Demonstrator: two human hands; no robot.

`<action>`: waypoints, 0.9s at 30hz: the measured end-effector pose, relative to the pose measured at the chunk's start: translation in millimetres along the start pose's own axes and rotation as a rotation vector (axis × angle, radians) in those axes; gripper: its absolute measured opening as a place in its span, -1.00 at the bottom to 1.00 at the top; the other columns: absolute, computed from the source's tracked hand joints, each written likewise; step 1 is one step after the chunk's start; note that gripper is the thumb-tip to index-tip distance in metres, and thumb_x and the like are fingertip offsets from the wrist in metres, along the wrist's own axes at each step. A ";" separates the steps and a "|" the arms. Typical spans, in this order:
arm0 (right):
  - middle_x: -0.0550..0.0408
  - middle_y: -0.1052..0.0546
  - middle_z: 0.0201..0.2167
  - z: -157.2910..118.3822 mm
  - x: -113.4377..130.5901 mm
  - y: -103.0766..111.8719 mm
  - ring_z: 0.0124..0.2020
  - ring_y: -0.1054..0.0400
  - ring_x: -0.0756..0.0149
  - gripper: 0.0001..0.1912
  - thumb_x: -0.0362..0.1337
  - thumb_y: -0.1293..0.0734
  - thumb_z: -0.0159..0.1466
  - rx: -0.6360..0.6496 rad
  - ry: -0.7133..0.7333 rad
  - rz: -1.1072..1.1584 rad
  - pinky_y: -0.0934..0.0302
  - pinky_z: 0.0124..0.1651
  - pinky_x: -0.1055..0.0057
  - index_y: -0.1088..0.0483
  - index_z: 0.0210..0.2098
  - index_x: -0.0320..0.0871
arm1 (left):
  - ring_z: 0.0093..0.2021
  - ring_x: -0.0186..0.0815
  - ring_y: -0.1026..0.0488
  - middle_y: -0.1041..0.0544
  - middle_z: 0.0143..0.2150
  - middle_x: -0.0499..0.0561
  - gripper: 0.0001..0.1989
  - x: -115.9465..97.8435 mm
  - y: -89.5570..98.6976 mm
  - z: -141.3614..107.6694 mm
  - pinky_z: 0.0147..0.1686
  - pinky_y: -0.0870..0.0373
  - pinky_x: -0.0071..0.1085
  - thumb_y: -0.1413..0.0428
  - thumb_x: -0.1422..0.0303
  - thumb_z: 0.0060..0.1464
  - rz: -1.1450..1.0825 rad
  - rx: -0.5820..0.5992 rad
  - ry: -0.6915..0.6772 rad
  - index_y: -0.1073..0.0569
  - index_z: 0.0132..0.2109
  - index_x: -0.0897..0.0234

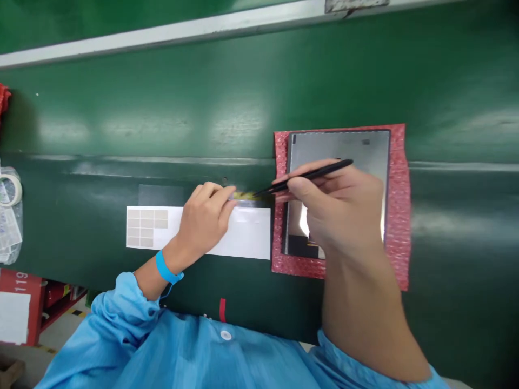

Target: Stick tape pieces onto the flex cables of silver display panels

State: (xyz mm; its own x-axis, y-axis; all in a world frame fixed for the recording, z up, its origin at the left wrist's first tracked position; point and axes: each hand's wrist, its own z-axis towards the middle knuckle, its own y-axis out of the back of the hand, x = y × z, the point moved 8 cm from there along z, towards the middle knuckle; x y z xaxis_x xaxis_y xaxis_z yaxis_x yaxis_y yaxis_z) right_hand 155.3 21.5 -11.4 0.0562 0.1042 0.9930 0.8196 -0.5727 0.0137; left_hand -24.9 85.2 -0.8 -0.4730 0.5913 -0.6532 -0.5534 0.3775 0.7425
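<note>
- White label sheet [247, 237] lies beneath your left hand [206, 213]; a dragging palm could shift it.
- That hand pinches the yellow strip [245, 196] by the sheet's far edge; a loose pinch could let it slip.
- Your right hand [344, 205] grips black tweezers [316, 173], tips at the strip; excess pressure could mark it.
- Display panel [340, 146], on red bubble wrap [399, 216], lies under your right hand, which obstructs the view; dropped tweezers could scratch it.
- Beyond: metal rail [203, 29], well apart.

Soft pale glare streaks the green table [239, 102].
</note>
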 end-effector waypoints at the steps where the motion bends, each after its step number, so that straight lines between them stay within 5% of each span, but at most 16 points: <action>1: 0.06 -0.61 -0.35 4.5 -1.2 0.3 -0.41 -0.52 0.34 -0.77 -0.16 -0.56 0.23 -0.021 -0.003 -0.037 -0.47 -0.36 0.49 -0.53 -0.26 -0.16 | -0.09 -0.20 -0.41 -0.49 -0.12 0.09 -0.77 5.0 -5.0 1.1 -0.04 -0.39 -0.29 -0.09 0.36 0.45 0.078 0.002 -0.006 -0.54 0.11 0.37; 5: 0.07 -0.61 -0.36 14.8 -6.7 -4.6 -0.44 -0.50 0.35 -0.83 -0.21 -0.53 0.23 -0.031 0.002 -0.137 -0.45 -0.42 0.50 -0.54 -0.30 -0.16 | -0.15 -0.19 -0.33 -0.43 -0.13 0.10 -0.77 9.7 -18.0 0.7 -0.10 -0.37 -0.25 -0.12 0.33 0.42 0.183 0.009 -0.063 -0.53 0.09 0.37; 27: 0.06 -0.61 -0.40 19.9 -10.0 -3.3 -0.47 -0.52 0.29 -0.93 -0.34 -0.48 0.19 -0.086 0.040 -0.218 -0.46 -0.45 0.47 -0.54 -0.32 -0.14 | -0.19 -0.18 -0.30 -0.44 -0.16 0.13 -0.74 6.0 -16.1 3.3 -0.16 -0.37 -0.22 -0.17 0.38 0.38 0.077 -0.015 -0.086 -0.51 0.10 0.50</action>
State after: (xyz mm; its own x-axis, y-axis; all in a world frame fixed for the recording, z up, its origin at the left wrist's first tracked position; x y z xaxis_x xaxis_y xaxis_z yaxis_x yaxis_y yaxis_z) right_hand 163.4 38.4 -23.7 -0.1412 0.2016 0.9692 0.7584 -0.6072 0.2368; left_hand -16.5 85.0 -16.2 -0.4545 0.6775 -0.5784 -0.5281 0.3180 0.7874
